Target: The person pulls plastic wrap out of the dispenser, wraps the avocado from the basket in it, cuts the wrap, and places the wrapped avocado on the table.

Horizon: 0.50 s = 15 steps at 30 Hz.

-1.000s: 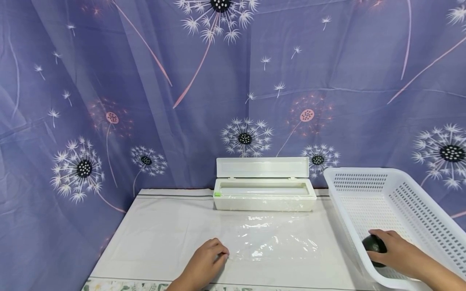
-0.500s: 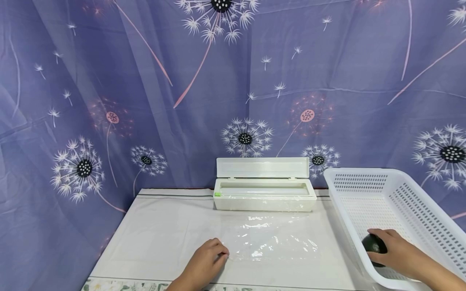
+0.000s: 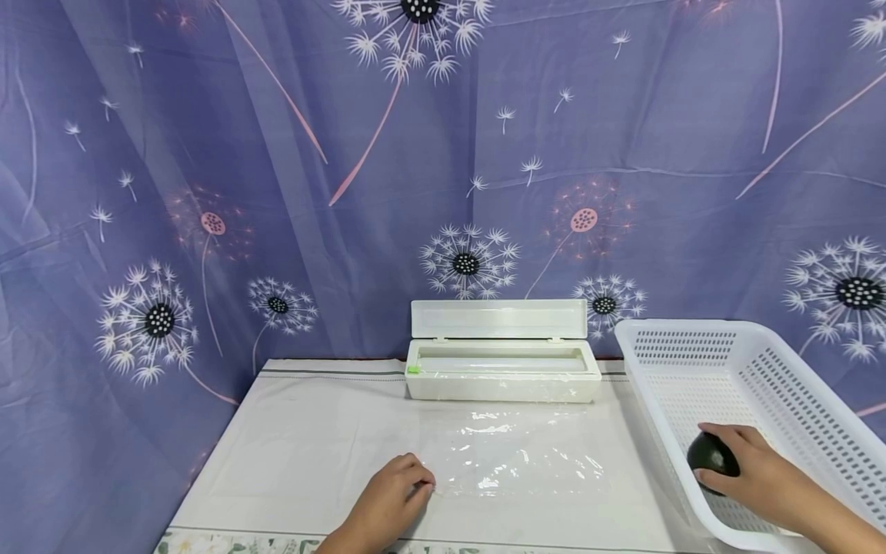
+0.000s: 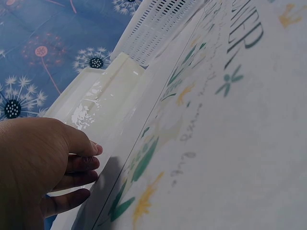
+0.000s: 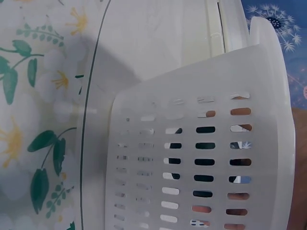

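My right hand (image 3: 764,481) grips a glossy dark green avocado (image 3: 713,458) inside the white slotted plastic basket (image 3: 685,346), fingers over its far side and thumb nearer me. In the right wrist view the basket's side wall (image 5: 153,98) covers most of the hand; dark patches of the fruit show through the slots. A sheet of clear cling film (image 3: 512,462) lies over the cloth in front of a white wrap dispenser (image 3: 501,387). At the film's near left corner, my left hand (image 3: 391,496) pinches its edge between thumb and fingers.
The dispenser's lid (image 3: 498,318) stands raised at the back, and a white roll (image 3: 501,364) lies inside. A white tablecloth (image 3: 298,438) with a floral border covers the table. Behind hangs a purple dandelion-print curtain (image 3: 367,254).
My right hand has lifted the avocado slightly within the basket, and the fruit has turned a little. My left hand and the cling film have stayed in place.
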Motion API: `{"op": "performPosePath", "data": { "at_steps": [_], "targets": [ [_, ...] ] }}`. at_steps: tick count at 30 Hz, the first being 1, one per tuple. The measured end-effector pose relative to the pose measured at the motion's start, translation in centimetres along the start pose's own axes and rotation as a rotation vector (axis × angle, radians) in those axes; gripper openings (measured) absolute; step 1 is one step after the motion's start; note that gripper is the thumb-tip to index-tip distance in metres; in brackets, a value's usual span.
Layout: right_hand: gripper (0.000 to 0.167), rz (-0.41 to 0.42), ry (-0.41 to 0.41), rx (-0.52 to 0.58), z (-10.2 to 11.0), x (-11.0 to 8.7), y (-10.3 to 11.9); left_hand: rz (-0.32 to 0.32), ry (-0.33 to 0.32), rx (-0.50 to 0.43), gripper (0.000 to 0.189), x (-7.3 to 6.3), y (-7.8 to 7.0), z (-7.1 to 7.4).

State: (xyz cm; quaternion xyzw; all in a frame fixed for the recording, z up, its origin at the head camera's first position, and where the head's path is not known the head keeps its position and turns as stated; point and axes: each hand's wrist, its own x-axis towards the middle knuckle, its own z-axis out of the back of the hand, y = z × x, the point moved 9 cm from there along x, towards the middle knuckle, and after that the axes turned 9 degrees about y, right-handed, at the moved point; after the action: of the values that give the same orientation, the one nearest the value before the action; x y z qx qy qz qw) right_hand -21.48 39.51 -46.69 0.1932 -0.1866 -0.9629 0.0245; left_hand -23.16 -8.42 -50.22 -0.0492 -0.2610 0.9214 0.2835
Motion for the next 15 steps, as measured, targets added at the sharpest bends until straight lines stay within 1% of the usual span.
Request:
{"op": "performPosePath", "data": {
  "at_steps": [11, 15],
  "targets": [
    [0.078, 0.042, -0.160, -0.009, 1.1, -1.0, 1.0, 0.009, -0.005, 0.004, 0.008, 0.0, 0.0, 0.0],
    [0.076, 0.061, -0.201, 0.000, 1.5, -1.5, 1.6, 0.003, -0.008, 0.003, 0.008, 0.0, 0.0, 0.0]
  ]
}}
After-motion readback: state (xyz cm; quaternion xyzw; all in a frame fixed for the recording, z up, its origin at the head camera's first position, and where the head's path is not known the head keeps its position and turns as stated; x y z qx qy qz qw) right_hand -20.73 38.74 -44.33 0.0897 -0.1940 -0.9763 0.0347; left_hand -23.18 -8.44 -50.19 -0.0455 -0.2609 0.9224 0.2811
